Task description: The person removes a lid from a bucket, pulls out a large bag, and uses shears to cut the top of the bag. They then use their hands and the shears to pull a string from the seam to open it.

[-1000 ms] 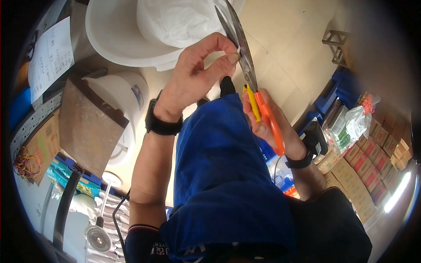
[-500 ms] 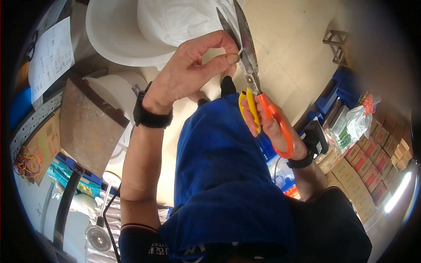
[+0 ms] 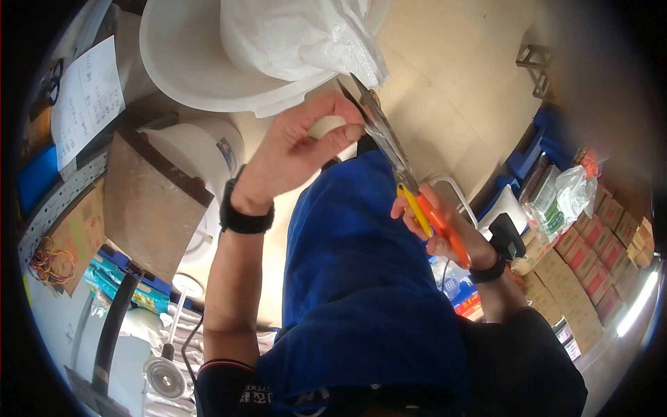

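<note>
Large scissors point(image 3: 389, 142) with one yellow and one orange handle are in my right hand point(image 3: 445, 226), whose fingers wrap round the handles. The blades point up and left and lie nearly together. My left hand point(image 3: 295, 149) is beside the blades, thumb and index finger pinched near their tips; what they hold, if anything, is too small to make out. Just above both, a white woven bag point(image 3: 292, 42) rests in a large white tub point(image 3: 187, 62), its corner hanging over the rim close to the blade tips.
A metal sheet point(image 3: 149, 208) and a paper with writing point(image 3: 87, 101) are at the left. Lower left stands a small fan point(image 3: 165, 377). At the right are stacked cartons point(image 3: 570, 278), plastic bags point(image 3: 573, 191) and a metal stand point(image 3: 535, 66).
The scissors have moved down and their blades have come closer together. My left hand has shifted slightly down and left. More of the white bag's corner shows over the tub rim.
</note>
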`<state>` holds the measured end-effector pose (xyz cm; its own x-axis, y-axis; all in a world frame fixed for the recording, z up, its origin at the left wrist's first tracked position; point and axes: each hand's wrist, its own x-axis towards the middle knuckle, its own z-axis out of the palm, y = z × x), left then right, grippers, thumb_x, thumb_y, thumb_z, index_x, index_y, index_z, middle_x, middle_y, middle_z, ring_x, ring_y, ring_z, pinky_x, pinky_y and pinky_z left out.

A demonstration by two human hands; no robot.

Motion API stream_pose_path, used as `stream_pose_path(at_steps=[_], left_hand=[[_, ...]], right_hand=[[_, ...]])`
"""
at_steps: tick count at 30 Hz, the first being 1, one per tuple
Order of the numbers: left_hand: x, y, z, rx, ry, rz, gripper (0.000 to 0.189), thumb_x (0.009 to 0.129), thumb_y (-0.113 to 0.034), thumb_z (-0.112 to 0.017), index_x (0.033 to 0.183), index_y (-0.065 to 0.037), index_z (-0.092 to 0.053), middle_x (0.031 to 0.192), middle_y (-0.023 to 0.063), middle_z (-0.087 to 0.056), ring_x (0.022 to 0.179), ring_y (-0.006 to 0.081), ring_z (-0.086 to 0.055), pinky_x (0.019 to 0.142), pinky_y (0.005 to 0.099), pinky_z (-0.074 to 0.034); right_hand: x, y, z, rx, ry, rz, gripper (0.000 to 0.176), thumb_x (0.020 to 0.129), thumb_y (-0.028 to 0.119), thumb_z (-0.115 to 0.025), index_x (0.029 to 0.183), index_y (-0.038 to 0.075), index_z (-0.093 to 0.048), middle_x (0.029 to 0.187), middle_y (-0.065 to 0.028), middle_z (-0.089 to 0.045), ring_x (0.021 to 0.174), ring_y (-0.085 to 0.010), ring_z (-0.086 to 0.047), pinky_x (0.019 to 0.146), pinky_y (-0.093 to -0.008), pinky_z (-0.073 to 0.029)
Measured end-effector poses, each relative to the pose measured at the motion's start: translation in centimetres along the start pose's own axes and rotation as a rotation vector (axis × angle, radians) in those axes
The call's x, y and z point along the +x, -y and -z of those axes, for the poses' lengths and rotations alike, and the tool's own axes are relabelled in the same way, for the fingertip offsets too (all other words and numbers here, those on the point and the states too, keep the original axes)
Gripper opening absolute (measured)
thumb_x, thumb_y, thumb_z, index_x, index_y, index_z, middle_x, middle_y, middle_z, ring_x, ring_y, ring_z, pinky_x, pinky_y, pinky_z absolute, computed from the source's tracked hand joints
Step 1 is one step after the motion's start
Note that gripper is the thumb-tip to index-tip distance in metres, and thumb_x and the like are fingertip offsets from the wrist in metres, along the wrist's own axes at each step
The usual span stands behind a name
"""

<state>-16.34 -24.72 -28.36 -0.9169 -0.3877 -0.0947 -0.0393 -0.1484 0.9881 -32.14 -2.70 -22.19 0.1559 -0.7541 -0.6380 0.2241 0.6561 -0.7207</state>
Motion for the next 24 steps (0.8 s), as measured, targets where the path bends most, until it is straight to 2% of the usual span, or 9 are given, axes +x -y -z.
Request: stream_pose_path(at_steps=[1,2,5,6,8,11,13,17,24], left_hand=[[-0.1,0.0,-0.6,-0.086,-0.045,0.001,0.009,0.089,-0.009,-0.058,0.095,-0.003,-0.057,0.089,0.0012,-0.06,0.086,0.0089,-0.056,0.077,0.024,-0.046],[0.1,0.0,-1.3,-0.171,-0.091,-0.001,0.008,0.089,-0.008,-0.057,0.095,-0.003,-0.057,0.089,0.0014,-0.06,0.087,0.0094,-0.056,0.077,0.0243,-0.046],[-0.8,-0.5,-1.3,-0.351,-0.108,0.082,0.009,0.09,-0.006,-0.055,0.098,-0.001,-0.057,0.091,0.0037,-0.061,0.089,0.0124,-0.056,0.081,0.0262,-0.045],[-1.9,0.1,-0.7,-0.404,-0.051,0.142,0.011,0.09,-0.005,-0.055,0.1,-0.001,-0.058,0.094,0.0044,-0.061,0.091,0.0138,-0.056,0.083,0.0273,-0.044],[-3.2,1.1,-1.0,-0.303,0.011,0.345,0.02,0.088,-0.003,-0.055,0.108,-0.002,-0.058,0.098,0.0066,-0.061,0.092,0.0149,-0.057,0.083,0.0287,-0.045],[-4.7,2.6,-1.3,0.883,-0.133,0.204,0.023,0.086,-0.005,-0.058,0.108,-0.007,-0.06,0.092,0.0087,-0.063,0.081,0.0099,-0.06,0.077,0.0244,-0.046],[-4.0,1.4,0.0,0.278,-0.311,0.45,0.018,0.088,-0.007,-0.057,0.105,-0.004,-0.061,0.08,0.0054,-0.062,0.069,0.0079,-0.058,0.07,0.0228,-0.047],[0.1,-2.6,-1.0,0.169,-0.645,0.163,0.013,0.088,-0.012,-0.061,0.094,0.0,-0.061,0.075,0.0005,-0.059,0.065,0.0048,-0.053,0.061,0.0194,-0.045],[3.0,-3.2,-3.7,0.186,-0.543,0.191,0.024,0.082,-0.016,-0.069,0.091,0.005,-0.06,0.07,0.0041,-0.062,0.056,0.0063,-0.053,0.05,0.0182,-0.043]], right_hand=[[-0.5,-0.3,-0.1,0.028,0.02,-0.003,0.092,0.072,0.062,-0.065,0.136,0.006,-0.029,0.116,-0.0148,-0.047,0.092,-0.0162,-0.049,0.075,-0.028,-0.04],[-0.6,-0.8,-0.3,0.048,0.003,0.093,0.097,0.073,0.059,-0.066,0.142,0.009,-0.021,0.13,-0.0203,-0.04,0.117,-0.025,-0.042,0.09,-0.0376,-0.038],[-1.5,-1.9,-0.3,0.003,-0.006,0.135,0.092,0.076,0.054,-0.065,0.142,0.008,-0.02,0.134,-0.0208,-0.038,0.127,-0.0296,-0.036,0.096,-0.0432,-0.036],[-2.0,-1.8,-0.2,0.004,0.013,0.098,0.088,0.079,0.049,-0.065,0.142,0.007,-0.02,0.135,-0.0201,-0.038,0.124,-0.0318,-0.04,0.098,-0.0448,-0.035],[-2.9,-1.4,-0.9,0.09,-0.116,0.019,0.092,0.07,0.063,-0.064,0.131,0.003,-0.032,0.122,-0.0165,-0.046,0.115,-0.0286,-0.048,0.094,-0.0437,-0.04],[-3.6,-1.9,-0.4,0.195,-0.218,0.016,0.088,0.069,0.069,-0.062,0.123,0.002,-0.041,0.106,-0.0106,-0.054,0.093,-0.0199,-0.059,0.09,-0.0411,-0.044],[-2.9,-2.1,0.9,0.267,-0.176,0.083,0.084,0.072,0.069,-0.057,0.12,0.002,-0.043,0.098,-0.0082,-0.053,0.08,-0.0141,-0.057,0.085,-0.0377,-0.048],[-1.2,-0.5,1.4,0.271,-0.126,0.185,0.078,0.077,0.07,-0.05,0.112,0.001,-0.046,0.083,-0.0047,-0.05,0.066,-0.0088,-0.053,0.073,-0.0322,-0.053],[0.6,0.4,0.5,0.157,-0.103,0.079,0.087,0.069,0.078,-0.051,0.108,0.0,-0.046,0.079,-0.0026,-0.05,0.068,-0.0079,-0.054,0.061,-0.0236,-0.052]])
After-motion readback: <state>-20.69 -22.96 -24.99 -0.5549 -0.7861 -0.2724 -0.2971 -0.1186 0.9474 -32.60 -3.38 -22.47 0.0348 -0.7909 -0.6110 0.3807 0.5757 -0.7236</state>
